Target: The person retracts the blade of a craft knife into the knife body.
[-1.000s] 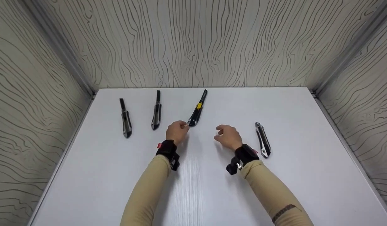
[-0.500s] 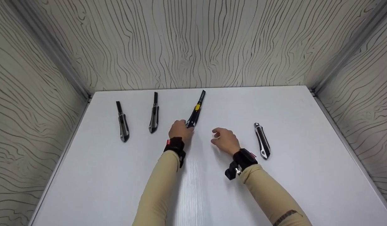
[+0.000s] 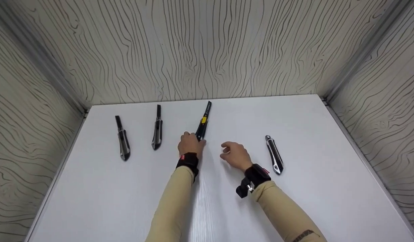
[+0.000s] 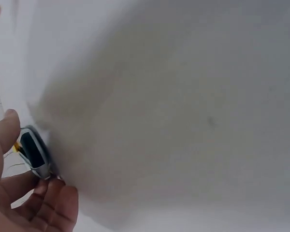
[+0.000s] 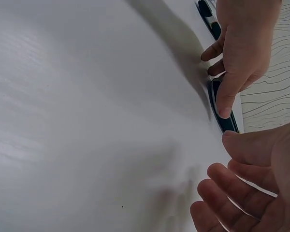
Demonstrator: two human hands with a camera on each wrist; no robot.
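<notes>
In the head view a black utility knife (image 3: 202, 124) with a yellow slider lies in the middle, blade pointing to the back wall. My left hand (image 3: 190, 144) grips the lower end of its handle. Thumb and fingers lie on opposite sides of the handle end (image 4: 33, 151) in the left wrist view. To the right of it my right hand (image 3: 236, 155) hovers over the table, fingers loosely bent and holding nothing. The right wrist view has my left hand (image 5: 244, 53) on the dark knife handle (image 5: 224, 113) beyond the right fingers.
Two grey-and-black utility knives, one far left (image 3: 123, 141) and one nearer (image 3: 157, 131), lie with blades out. A third grey-and-black knife (image 3: 274, 156), its blade not showing, lies right of my right hand. Wood-patterned walls (image 3: 207, 50) enclose the white table (image 3: 92, 201).
My left hand has come from beside the black knife's butt end onto its handle and now grips it. The right hand stays loosely bent. The head view has shifted slightly.
</notes>
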